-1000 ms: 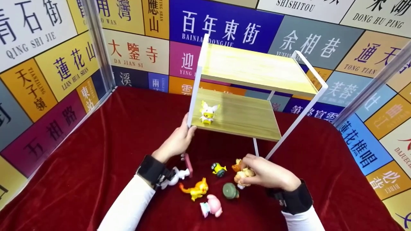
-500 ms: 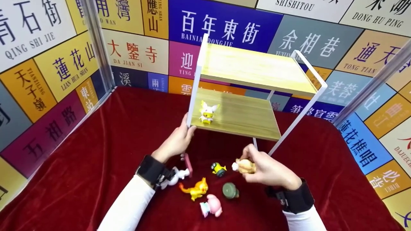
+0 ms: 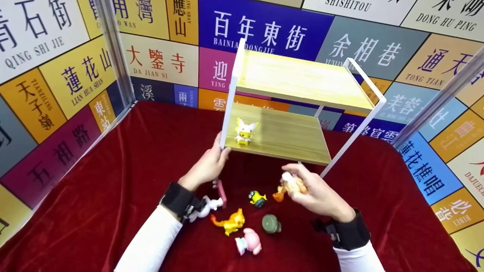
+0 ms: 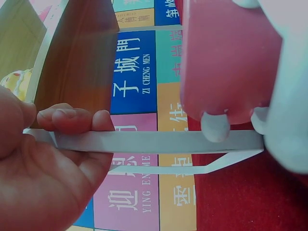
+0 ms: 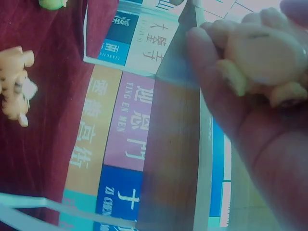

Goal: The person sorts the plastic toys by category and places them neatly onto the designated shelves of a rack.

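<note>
A person's two hands work at a two-tier shelf rack (image 3: 302, 79) w/ white metal frame & wood-look boards, set on red velvet cloth (image 3: 113, 181).

L hand (image 3: 204, 166): fingers curled round the white post (image 3: 228, 113) nearest it, beside the lower shelf (image 3: 291, 139). Just above that thumb, on the shelf, sits a yellow figurine in white rabbit-eared costume (image 3: 244, 134). Below the hand, partly hidden by its wrist, is a white figurine (image 3: 206, 207) w/ a pink part (image 3: 222, 194).

R hand (image 3: 319, 194): grips a tan figurine (image 3: 298, 185) btwn thumb & fingers, in front of the rack & below its lower shelf; R wrist cam shows a round cream underside w/ stubby feet. Past the fingertips, on the cloth, lies an orange tiger figurine (image 5: 17, 89).

Btwn hands on the cloth: a yellow goggled figurine (image 3: 258, 198), left of R hand; a yellow-orange figurine w/ long tail (image 3: 230, 223), below L hand; a grey-green round-topped figurine (image 3: 270, 224) & a pink figurine (image 3: 250, 241), both nearer the wearer than R hand.

Beyond both hands: wall panels (image 3: 264, 30) w/ Chinese place names.
</note>
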